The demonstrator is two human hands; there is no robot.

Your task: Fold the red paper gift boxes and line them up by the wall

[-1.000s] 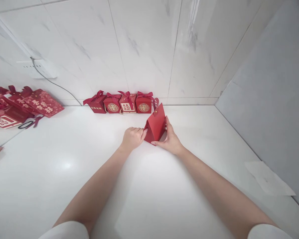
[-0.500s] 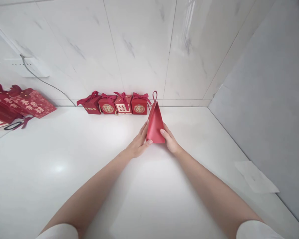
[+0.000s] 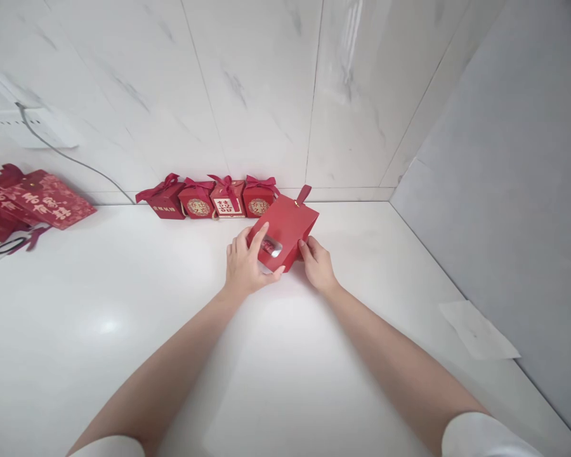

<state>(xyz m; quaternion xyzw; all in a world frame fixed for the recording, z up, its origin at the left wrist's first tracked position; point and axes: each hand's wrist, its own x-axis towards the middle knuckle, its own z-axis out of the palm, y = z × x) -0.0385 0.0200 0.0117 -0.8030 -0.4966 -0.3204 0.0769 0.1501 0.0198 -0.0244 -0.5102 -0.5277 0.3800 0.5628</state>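
- From my head view, the red bag (image 3: 288, 221) is between both hands, tilted, over the white counter (image 3: 285, 381); I can't tell whether its base touches down.
- My left hand (image 3: 245, 263) grasps the bag's lower left, one finger across its clear window (image 3: 275, 249), thumb at the bottom edge.
- My right hand (image 3: 318, 263) grips its right side, thumb showing on the edge.
- A ribbon loop (image 3: 303, 195) sticks up from the bag's top.
- Behind and left, I see four red boxes (image 3: 198, 202) in a row by the wall (image 3: 257, 114).
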